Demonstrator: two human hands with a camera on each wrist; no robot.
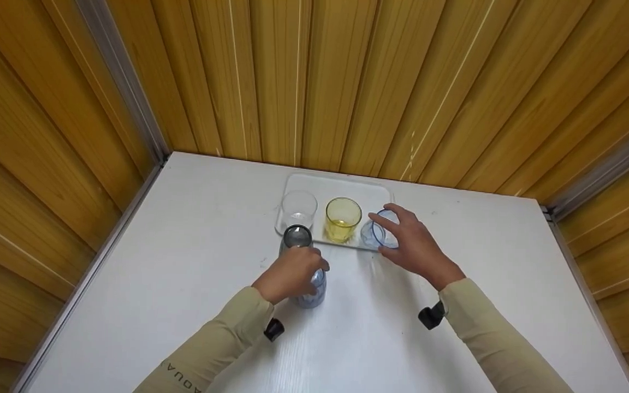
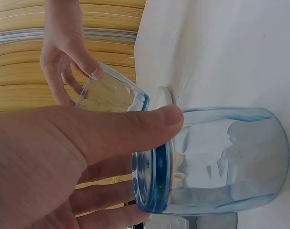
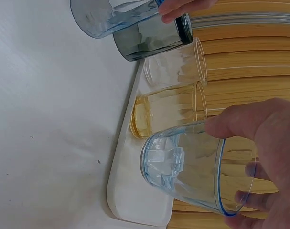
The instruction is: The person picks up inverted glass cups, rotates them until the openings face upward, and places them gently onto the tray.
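Tray at the back of the table, glasses on and before it

On the tray (image 1: 372, 192) two glasses (image 1: 298, 208) stand side by side; a third glass (image 1: 378, 231) is tilted at its right front edge. Before its left front corner stands a fourth (image 1: 297, 238), with a fifth (image 1: 312, 290) nearer.

The blue cup (image 1: 312, 287) in the left hand (image 1: 290, 273) is clear, pale blue with a faceted wall; it stands upright on the white surface (image 1: 194, 262), gripped at the rim. The second blue cup (image 1: 375, 231), thinner and clearer, with a blue rim line, is tilted at the near right corner of the tray (image 1: 342, 185), held at its rim by the right hand (image 1: 414, 244).
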